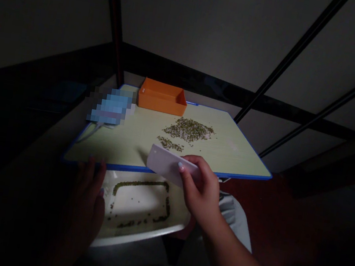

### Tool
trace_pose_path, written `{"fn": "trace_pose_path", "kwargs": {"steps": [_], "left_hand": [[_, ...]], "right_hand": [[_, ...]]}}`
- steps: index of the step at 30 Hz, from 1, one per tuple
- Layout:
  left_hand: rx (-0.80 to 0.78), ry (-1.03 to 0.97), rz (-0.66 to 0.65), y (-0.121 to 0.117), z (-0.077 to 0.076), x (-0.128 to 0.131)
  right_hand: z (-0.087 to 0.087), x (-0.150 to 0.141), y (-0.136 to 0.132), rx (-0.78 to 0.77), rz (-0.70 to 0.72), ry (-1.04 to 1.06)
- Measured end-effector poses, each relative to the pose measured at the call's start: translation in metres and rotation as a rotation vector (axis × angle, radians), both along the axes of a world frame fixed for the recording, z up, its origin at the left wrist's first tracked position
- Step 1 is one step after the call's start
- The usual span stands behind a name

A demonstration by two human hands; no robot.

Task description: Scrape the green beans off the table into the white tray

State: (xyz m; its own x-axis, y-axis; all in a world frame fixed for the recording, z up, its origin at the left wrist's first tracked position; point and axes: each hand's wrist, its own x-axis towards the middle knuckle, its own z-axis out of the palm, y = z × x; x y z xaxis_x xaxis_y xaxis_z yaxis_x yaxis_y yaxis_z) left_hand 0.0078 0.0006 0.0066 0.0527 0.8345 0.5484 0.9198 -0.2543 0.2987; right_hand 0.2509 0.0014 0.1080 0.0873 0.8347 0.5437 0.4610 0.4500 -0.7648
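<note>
My right hand (201,187) grips a flat white scraper-like plate (166,163), thumb on its near face, at the front edge of the small table. Beyond the plate, small greenish grains (189,130) lie spread in a loose heap, with a smaller patch (169,144) closer to me. Below the table edge, a white tray (139,234) sits by my lap, with similar grains along the edges of its bottom. My left hand (89,202) is in deep shadow at the tray's left side, its fingers stretched towards the table edge; its contact with the tray is hard to see.
The pale tabletop (129,143) has a blue rim. An orange open box (162,99) stands at its back. A pixelated bluish object (111,107) with a pale cord-like strip lies at the left. A panelled wall (193,28) rises behind the table.
</note>
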Motion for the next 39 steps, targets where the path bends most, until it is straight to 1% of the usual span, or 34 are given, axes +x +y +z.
{"fn": "trace_pose_path", "kwargs": {"steps": [2,4,7,9,16,21,26,33,39], "left_hand": [[0.005,0.001,-0.001,0.0,0.0,-0.001],[0.004,0.005,-0.009,0.0,0.0,-0.001],[0.006,0.001,-0.015,-0.001,0.001,-0.001],[0.004,-0.007,-0.011,-0.001,0.001,-0.001],[-0.035,-0.037,-0.018,-0.002,0.001,0.0],[-0.056,-0.065,0.0,-0.003,0.003,0.001],[-0.083,-0.082,-0.001,-0.004,0.005,0.002],[-0.095,-0.074,0.009,-0.004,0.009,0.003],[-0.101,-0.069,0.008,-0.003,0.009,0.002]], "right_hand": [[0.0,0.002,0.001,0.008,-0.021,0.037],[0.001,0.005,0.005,0.026,-0.074,0.045],[0.002,0.009,0.012,0.059,-0.147,0.008],[0.002,0.01,0.016,0.057,-0.163,-0.017],[-0.002,0.007,0.022,0.03,-0.149,-0.043],[0.0,0.006,0.022,0.025,-0.137,-0.048],[0.002,0.009,0.025,0.039,-0.169,-0.048],[0.001,0.008,0.03,0.015,-0.121,-0.06],[0.003,0.007,0.025,0.007,-0.093,-0.055]]}}
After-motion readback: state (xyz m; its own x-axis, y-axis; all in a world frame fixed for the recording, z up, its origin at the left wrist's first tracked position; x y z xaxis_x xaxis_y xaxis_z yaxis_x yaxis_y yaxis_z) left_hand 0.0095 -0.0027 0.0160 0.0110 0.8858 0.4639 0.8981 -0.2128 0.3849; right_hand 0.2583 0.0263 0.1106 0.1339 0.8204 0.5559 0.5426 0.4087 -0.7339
